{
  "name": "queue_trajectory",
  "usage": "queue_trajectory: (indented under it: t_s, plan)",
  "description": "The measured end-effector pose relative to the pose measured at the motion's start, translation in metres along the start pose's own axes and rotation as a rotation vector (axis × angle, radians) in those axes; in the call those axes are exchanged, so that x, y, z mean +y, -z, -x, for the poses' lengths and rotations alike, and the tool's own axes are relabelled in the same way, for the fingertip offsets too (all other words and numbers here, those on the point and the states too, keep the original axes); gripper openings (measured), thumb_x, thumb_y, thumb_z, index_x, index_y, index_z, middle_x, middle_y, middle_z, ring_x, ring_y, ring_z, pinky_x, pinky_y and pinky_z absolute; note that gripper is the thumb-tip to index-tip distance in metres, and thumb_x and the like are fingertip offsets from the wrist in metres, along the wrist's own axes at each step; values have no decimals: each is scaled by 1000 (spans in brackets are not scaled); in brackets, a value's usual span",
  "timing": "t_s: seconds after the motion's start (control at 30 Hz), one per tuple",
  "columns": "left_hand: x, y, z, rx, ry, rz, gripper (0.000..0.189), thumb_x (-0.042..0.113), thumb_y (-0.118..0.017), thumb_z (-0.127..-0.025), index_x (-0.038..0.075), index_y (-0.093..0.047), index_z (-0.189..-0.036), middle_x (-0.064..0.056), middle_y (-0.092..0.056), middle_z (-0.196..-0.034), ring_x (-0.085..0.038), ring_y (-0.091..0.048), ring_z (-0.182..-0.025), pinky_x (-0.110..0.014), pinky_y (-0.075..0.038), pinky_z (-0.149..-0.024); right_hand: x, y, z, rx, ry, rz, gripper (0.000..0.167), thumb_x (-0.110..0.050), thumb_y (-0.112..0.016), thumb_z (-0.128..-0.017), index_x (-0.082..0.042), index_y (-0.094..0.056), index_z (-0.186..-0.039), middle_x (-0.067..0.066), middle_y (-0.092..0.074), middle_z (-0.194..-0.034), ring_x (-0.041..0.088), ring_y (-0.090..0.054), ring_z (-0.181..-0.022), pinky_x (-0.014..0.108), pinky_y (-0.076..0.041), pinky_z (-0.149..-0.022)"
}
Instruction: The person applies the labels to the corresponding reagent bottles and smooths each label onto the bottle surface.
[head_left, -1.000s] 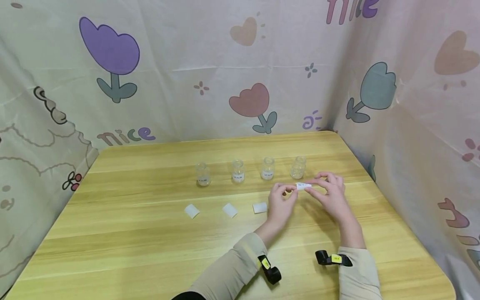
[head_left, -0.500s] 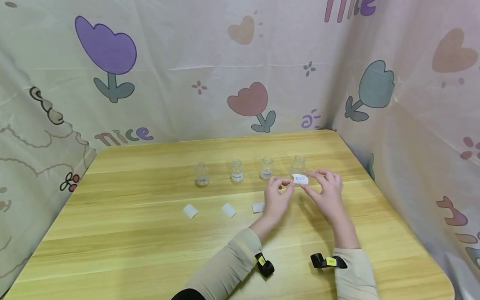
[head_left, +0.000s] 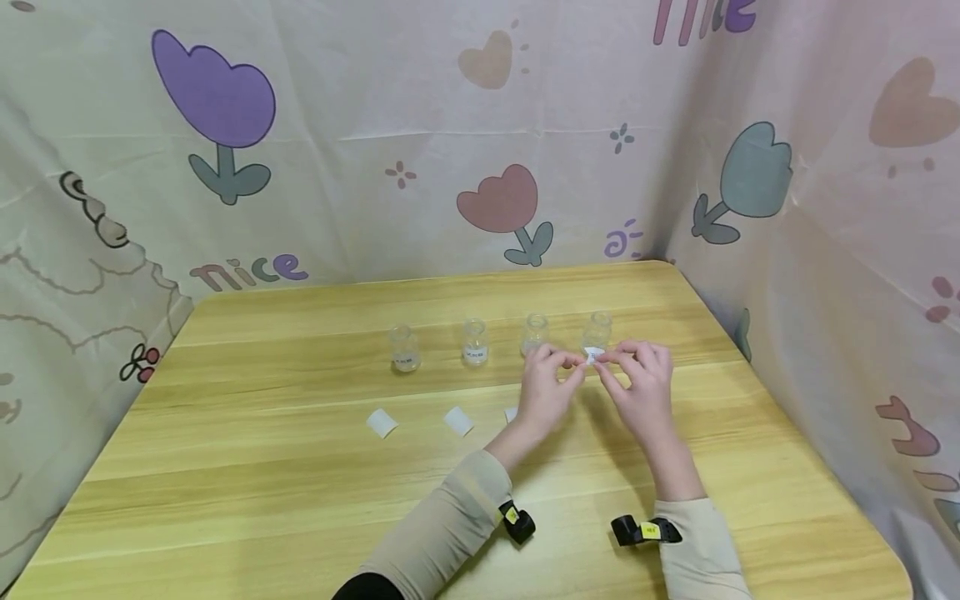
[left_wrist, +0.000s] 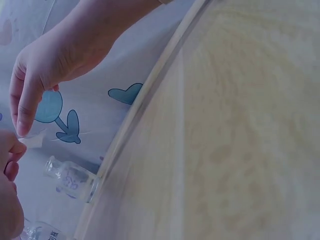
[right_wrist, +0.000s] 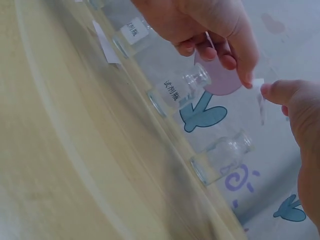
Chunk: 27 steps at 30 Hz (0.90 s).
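A small white label (head_left: 592, 355) with dark print is held up between my two hands, turned partly edge-on. My left hand (head_left: 550, 390) pinches its left side between thumb and finger. From the other side, my right hand (head_left: 640, 387) pinches it too. Just behind the label stands a clear glass bottle (right_wrist: 222, 157) whose visible side is bare glass. To its left, in a row, are several like bottles with white printed labels, among them one bottle (head_left: 475, 346) near the middle and one (head_left: 405, 350) at the left end.
Small white paper pieces lie in front of the bottles: one (head_left: 382, 422) at left, another (head_left: 458, 421), and a third (head_left: 511, 413) partly hidden by my left arm. The wooden table (head_left: 262, 467) meets a printed curtain (head_left: 360, 200) behind.
Both hands have moved slightly left and closer together. The label rose toward the bottle, then turned from facing me to partly edge-on.
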<state>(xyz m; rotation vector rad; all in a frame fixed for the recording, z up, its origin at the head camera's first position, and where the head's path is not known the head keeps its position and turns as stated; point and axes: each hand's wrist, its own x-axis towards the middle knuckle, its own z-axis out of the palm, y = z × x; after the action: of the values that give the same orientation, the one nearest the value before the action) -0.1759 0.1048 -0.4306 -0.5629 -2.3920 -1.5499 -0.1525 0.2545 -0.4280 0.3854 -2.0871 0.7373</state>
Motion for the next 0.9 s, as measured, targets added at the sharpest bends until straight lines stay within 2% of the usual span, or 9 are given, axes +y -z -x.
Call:
queue_trajectory:
  t_s: [0.1,0.23,0.53,0.9]
  plan:
    - [0,2,0,-25,-39,-35,11,17,-70,-88,10,-75,-95,-2,-61,-92,-13,-49,-97,-24,-37,-86,-1,-1,1,-11,3,3,17,3,-82,-69,1,-73,-82,17,-61,-88,35,-42,-90,45,-28,-84]
    - [1,3,-1,-26,-83,-71,11,18,-70,-88,10,-75,-95,-1,-62,-91,-13,-50,-95,-25,-37,-86,-3,-2,1,-25,-3,3,16,3,-83,-68,1,-73,-81,16,-61,-88,35,-43,-90,46,-28,-83]
    - [4,5,-1,-35,-114,-179,10,19,-71,-88,14,-75,-95,3,-63,-93,-12,-51,-94,-27,-39,-87,-1,-3,3,-23,9,20,16,3,-83,-67,1,-73,-80,16,-61,-88,35,-44,-89,45,-29,-81]
    - [1,3,0,11,-197,-298,12,25,-69,-89,16,-75,-94,4,-64,-93,-12,-53,-92,-27,-40,-87,-3,-4,5,-41,30,30,13,1,-80,-72,1,-73,-82,16,-62,-89,35,-44,-89,46,-29,-81]
